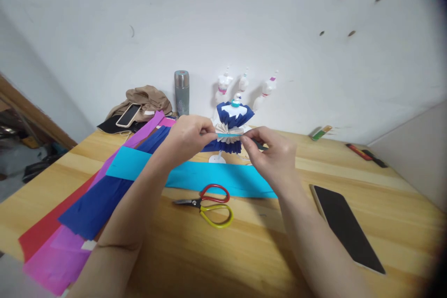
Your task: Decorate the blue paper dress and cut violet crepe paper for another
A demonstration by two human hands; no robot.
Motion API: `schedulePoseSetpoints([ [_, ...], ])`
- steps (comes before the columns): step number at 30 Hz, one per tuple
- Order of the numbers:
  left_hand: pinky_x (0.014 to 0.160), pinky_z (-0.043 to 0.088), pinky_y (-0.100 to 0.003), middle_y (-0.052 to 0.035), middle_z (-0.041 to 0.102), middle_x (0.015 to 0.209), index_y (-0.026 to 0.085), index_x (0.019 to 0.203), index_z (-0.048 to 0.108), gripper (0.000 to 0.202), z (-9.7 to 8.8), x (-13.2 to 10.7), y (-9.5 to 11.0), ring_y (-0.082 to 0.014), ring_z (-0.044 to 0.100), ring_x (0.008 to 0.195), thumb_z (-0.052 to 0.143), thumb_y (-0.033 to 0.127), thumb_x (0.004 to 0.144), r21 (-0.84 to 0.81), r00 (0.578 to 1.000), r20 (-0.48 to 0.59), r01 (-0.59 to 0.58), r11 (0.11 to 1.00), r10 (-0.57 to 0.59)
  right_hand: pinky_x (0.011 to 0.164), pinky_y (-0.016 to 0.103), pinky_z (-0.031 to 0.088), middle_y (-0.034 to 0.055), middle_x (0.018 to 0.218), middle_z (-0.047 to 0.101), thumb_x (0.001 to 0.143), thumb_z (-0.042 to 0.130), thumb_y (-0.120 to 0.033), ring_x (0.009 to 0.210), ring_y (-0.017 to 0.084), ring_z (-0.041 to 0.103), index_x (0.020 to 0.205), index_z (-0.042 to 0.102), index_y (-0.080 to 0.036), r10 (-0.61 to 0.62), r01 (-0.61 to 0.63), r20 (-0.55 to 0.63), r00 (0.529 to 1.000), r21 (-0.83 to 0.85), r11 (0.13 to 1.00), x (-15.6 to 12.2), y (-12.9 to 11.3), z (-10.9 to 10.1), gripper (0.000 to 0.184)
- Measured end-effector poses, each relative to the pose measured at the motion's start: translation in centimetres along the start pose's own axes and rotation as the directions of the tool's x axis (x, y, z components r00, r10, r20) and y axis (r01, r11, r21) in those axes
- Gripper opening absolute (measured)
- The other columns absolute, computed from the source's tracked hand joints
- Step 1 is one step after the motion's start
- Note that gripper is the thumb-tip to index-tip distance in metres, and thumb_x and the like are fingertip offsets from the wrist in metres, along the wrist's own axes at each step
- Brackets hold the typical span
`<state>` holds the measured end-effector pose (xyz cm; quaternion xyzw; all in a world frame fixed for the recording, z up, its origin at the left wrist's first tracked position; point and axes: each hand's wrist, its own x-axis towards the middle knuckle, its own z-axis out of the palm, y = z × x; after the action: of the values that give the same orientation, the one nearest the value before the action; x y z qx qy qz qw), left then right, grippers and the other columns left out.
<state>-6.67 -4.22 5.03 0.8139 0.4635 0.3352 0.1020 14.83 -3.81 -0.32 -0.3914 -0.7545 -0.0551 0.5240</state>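
My left hand (188, 138) and my right hand (274, 151) are raised over the wooden table (265, 247), each pinching one end of a thin light-blue paper strip (228, 135). The strip lies across a small pleated cream paper fan at the waist of a little mannequin in a dark blue paper dress (232, 123), which stands on a white base. Both hands have closed fingers. A long light-blue paper sheet (209, 177) lies flat beneath the hands.
Red-and-yellow-handled scissors (209, 205) lie shut near the front. Dark blue, purple, pink and red sheets (87, 209) fan out at left. A black phone (347, 228) lies at right. A steel flask (182, 93), three white mannequins (244, 86), a bag with a phone sit by the wall.
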Motion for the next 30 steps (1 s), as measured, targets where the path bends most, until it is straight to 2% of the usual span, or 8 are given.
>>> schedulePoseSetpoints([
  [2,0.059,0.038,-0.024,0.0004,0.066,0.066,0.016,0.074,0.07,0.016,0.2,0.1,-0.2,-0.012,0.055,0.062,0.062,0.019,0.088,0.04,0.997,-0.057,-0.055,0.998,0.058,0.055,0.029,0.048,-0.0012,0.066,0.068,0.091,0.064,-0.02,0.057,0.016,0.061,0.075,0.062,-0.025,-0.032,0.031,-0.048,0.998,-0.019,0.999,0.1,-0.1,0.0,0.016],
  [5,0.068,0.046,-0.027,-0.0036,0.073,0.082,0.017,0.084,0.072,0.018,0.7,0.3,-0.6,-0.0158,0.064,0.076,0.058,0.023,0.094,0.197,0.976,-0.148,-0.132,0.971,0.163,0.059,0.03,0.05,0.0004,0.073,0.071,0.092,0.063,-0.018,0.063,0.017,0.065,0.082,0.064,-0.025,-0.105,0.098,-0.14,0.985,-0.059,0.993,0.3,0.2,0.1,0.013],
  [8,0.073,0.05,-0.03,-0.0068,0.073,0.089,0.018,0.089,0.073,0.021,1.1,0.7,-1.1,-0.0193,0.067,0.084,0.054,0.024,0.097,0.356,0.951,-0.163,-0.191,0.915,0.262,0.063,0.03,0.052,0.0018,0.078,0.072,0.093,0.063,-0.015,0.07,0.018,0.068,0.086,0.065,-0.024,-0.184,0.171,-0.177,0.967,-0.086,0.981,0.7,0.8,0.3,0.012],
  [12,0.08,0.053,-0.033,-0.008,0.074,0.091,0.018,0.087,0.073,0.027,1.5,1.2,-2.0,-0.0206,0.067,0.089,0.049,0.022,0.1,0.409,0.911,-0.163,-0.288,0.866,0.379,0.065,0.032,0.054,0.0027,0.08,0.071,0.094,0.062,-0.015,0.073,0.019,0.069,0.087,0.066,-0.025,-0.206,0.192,-0.178,0.962,-0.089,0.977,1.1,1.4,0.5,0.012],
  [16,0.086,0.054,-0.033,-0.0073,0.076,0.094,0.017,0.091,0.073,0.023,1.7,1.4,-2.7,-0.0194,0.069,0.092,0.052,0.023,0.099,0.279,0.895,-0.203,-0.336,0.9,0.397,0.068,0.033,0.055,0.0032,0.082,0.071,0.093,0.061,-0.016,0.076,0.02,0.069,0.085,0.064,-0.025,-0.185,0.175,-0.18,0.966,-0.072,0.982,1.2,1.5,0.6,0.013],
  [19,0.084,0.054,-0.029,-0.0061,0.076,0.094,0.018,0.093,0.073,0.018,1.7,1.2,-2.7,-0.0171,0.07,0.09,0.057,0.024,0.096,0.094,0.92,-0.224,-0.308,0.947,0.321,0.069,0.035,0.056,0.0033,0.081,0.071,0.094,0.059,-0.019,0.076,0.021,0.069,0.082,0.062,-0.025,-0.121,0.116,-0.135,0.983,-0.046,0.992,1.1,1.3,0.5,0.014],
  [23,0.081,0.053,-0.027,-0.0049,0.077,0.09,0.019,0.089,0.074,0.014,1.6,1.2,-2.3,-0.0163,0.07,0.085,0.062,0.026,0.092,-0.105,0.961,-0.208,-0.207,0.973,0.182,0.067,0.038,0.056,0.0044,0.08,0.071,0.095,0.057,-0.024,0.074,0.022,0.068,0.081,0.063,-0.026,-0.023,0.021,-0.089,0.996,-0.021,1.0,0.9,1.3,0.5,0.015],
  [30,0.082,0.054,-0.029,-0.0053,0.076,0.09,0.02,0.084,0.073,0.014,1.6,1.4,-2.1,-0.0171,0.068,0.086,0.061,0.025,0.089,-0.247,0.971,-0.203,-0.174,0.953,0.125,0.069,0.038,0.057,0.0048,0.081,0.073,0.095,0.057,-0.026,0.073,0.022,0.069,0.085,0.067,-0.026,-0.025,0.028,-0.098,0.995,0.029,0.999,0.8,1.4,0.6,0.013],
])
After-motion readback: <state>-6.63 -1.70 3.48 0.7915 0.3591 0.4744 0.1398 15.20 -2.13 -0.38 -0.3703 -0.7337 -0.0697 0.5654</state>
